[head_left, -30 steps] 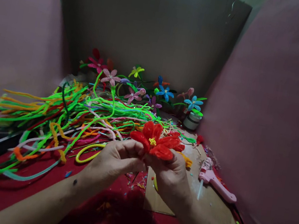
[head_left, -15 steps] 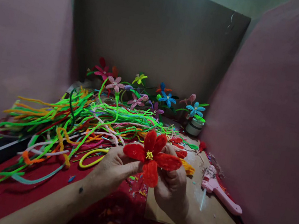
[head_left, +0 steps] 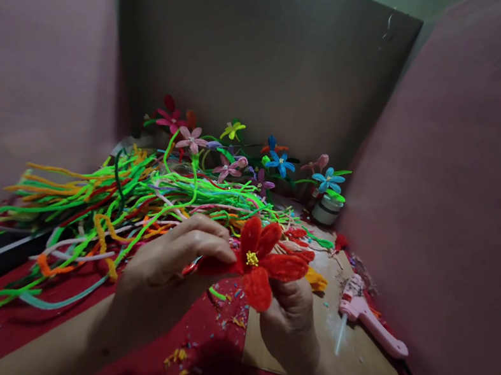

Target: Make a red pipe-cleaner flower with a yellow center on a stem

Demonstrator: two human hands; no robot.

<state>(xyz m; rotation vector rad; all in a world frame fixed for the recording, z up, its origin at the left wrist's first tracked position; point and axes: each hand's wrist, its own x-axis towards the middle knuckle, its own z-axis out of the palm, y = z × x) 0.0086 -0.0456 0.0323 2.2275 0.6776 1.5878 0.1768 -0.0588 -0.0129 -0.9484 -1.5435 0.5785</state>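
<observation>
A red pipe-cleaner flower (head_left: pixel 261 260) with a yellow centre is held up between both hands above the red cloth. My left hand (head_left: pixel 166 266) pinches the flower's left petal between thumb and fingers. My right hand (head_left: pixel 293 315) grips the flower from behind and below, fingers curled round its base. The flower's stem is hidden by the hands.
A big heap of loose pipe cleaners (head_left: pixel 121 203), mostly green and orange, covers the left. Several finished small flowers (head_left: pixel 278 163) stand at the back by a white jar (head_left: pixel 327 209). A pink glue gun (head_left: pixel 366 314) lies on a cardboard sheet (head_left: pixel 365 363) at right. Pink walls close in both sides.
My left hand has risen and shifted left, now pinching the left petal from above. The flower has tipped slightly; the right hand has stayed in place behind it.
</observation>
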